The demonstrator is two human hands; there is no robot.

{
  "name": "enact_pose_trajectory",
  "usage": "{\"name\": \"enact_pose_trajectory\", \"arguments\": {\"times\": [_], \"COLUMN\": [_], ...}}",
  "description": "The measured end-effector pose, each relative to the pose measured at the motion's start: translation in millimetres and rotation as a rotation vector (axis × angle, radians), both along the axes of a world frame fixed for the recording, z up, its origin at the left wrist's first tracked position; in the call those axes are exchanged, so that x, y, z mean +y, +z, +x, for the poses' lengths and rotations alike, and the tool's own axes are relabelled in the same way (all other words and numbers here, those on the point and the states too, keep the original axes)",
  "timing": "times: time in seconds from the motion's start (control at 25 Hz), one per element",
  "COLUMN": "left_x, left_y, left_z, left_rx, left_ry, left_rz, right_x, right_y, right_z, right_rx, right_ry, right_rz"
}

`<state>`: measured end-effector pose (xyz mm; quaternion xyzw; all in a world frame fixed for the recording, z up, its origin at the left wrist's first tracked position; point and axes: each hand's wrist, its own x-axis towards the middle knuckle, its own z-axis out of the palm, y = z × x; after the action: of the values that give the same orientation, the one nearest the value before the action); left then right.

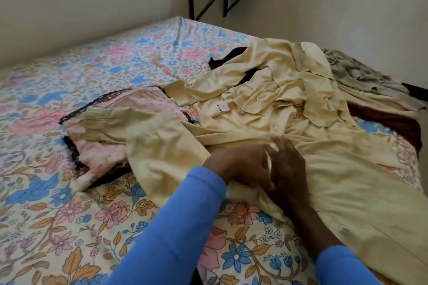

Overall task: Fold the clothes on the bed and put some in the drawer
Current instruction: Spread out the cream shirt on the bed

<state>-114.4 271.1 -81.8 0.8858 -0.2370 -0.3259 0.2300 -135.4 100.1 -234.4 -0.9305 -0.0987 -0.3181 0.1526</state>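
**Folding barely begun; most of the pile still loose**

On the bed with the floral sheet of pink, blue and orange flowers (69,215), the large pale yellow crumpled garment (266,99) lies spread across the middle and is my landmark. Both hands work at its near edge. The left hand (240,169), out of a blue sleeve (176,227), has its fingers curled around a pinch of the yellow cloth; the right hand (289,173) rests on the cloth just beside it, fingers loosely bent, and whether it grips I cannot tell.

To the left of the yellow garment, partly under one of its ends, sits a pink floral piece with dark lace trim (102,132), which looks roughly folded, perhaps the only item done. A black cloth (228,58) peeks out from its far side, and a grey-green patterned cloth (361,76) and a dark maroon cloth (393,125) lie unfolded to its right.

No drawer is in view, so I judge that step is still ahead.
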Motion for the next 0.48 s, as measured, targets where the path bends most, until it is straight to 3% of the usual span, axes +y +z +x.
{"name": "enact_pose_trajectory", "arguments": {"times": [0.04, 0.08, 0.12, 0.2, 0.24, 0.36, 0.48], "left_x": [-1.1, 0.3, 4.8, 25.5, 40.1, 82.6, 117.8], "left_y": [-3.8, -11.7, -18.2, -27.8, -31.3, -42.3, -47.7], "left_z": [-8.6, -8.7, -1.8, 24.1, 38.3, 67.3, 76.7], "left_rx": [0.245, 0.31, 0.182, -0.345, -0.516, -0.713, -0.891], "left_ry": [-0.025, 0.004, 0.063, 0.19, 0.221, 0.064, -0.032], "left_rz": [-0.038, -0.039, -0.012, 0.12, 0.204, 0.542, 0.621], "right_x": [-0.7, -0.9, -0.7, 0.4, 1.0, 2.3, 1.4], "right_y": [-0.7, 0.0, 0.5, 2.3, 5.0, 9.0, 8.3], "right_z": [0.6, 0.0, -2.0, -6.2, -7.8, -10.1, -11.0], "right_rx": [-0.047, -0.067, -0.06, -0.017, 0.003, 0.032, 0.062], "right_ry": [0.031, 0.04, 0.04, 0.041, 0.043, 0.045, 0.043], "right_rz": [-0.025, -0.038, -0.048, -0.054, -0.035, 0.028, 0.05]}}
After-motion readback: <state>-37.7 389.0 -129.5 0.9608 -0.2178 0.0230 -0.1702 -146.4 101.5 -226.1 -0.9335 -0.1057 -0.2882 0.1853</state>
